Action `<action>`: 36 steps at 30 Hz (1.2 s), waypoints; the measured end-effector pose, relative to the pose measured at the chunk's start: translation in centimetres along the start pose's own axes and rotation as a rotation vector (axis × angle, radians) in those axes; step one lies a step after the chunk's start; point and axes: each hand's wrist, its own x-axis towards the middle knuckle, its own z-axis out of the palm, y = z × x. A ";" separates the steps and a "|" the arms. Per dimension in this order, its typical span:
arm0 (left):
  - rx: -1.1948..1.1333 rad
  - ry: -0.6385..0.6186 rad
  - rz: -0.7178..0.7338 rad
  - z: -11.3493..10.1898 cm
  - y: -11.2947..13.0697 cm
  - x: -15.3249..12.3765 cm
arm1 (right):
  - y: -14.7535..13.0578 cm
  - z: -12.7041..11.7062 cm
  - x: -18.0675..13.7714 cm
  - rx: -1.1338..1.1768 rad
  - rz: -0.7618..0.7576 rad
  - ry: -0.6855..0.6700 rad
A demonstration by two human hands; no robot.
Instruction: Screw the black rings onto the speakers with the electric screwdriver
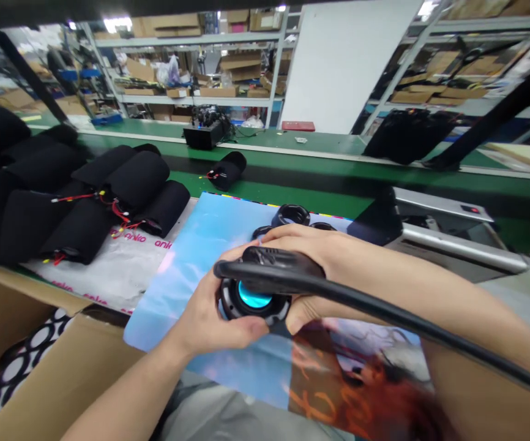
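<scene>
My left hand [210,315] grips the left side and underside of a round black speaker part [252,298] with a glowing blue centre. My right hand [304,245] is curled over its top and right side, holding it too. A black handheld tool with a thick black hose [384,312] lies across the part just under my right hand; the hose runs off to the lower right. Both hands hover over a blue printed sheet [205,245]. Two or three black rings [291,215] lie on the sheet just beyond my hands.
Several black fabric-covered cylinders with red wires [76,202] are piled at the left. One more cylinder [228,169] lies on the green conveyor belt [320,177]. A cardboard box holding black rings [21,361] is at lower left. A silver machine [434,229] stands right. Shelves with cartons stand behind.
</scene>
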 end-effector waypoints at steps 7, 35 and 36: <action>0.157 0.020 0.046 -1.1 -0.1 0.0 | -0.4 -2.6 -6.7 0.074 0.275 0.745; -0.057 -0.520 0.218 10.4 -2.8 10.1 | 1.0 -2.9 -10.6 0.516 -0.096 1.566; -0.073 -0.530 0.216 10.4 -2.9 10.1 | -0.5 -3.2 -10.5 0.492 -0.105 1.585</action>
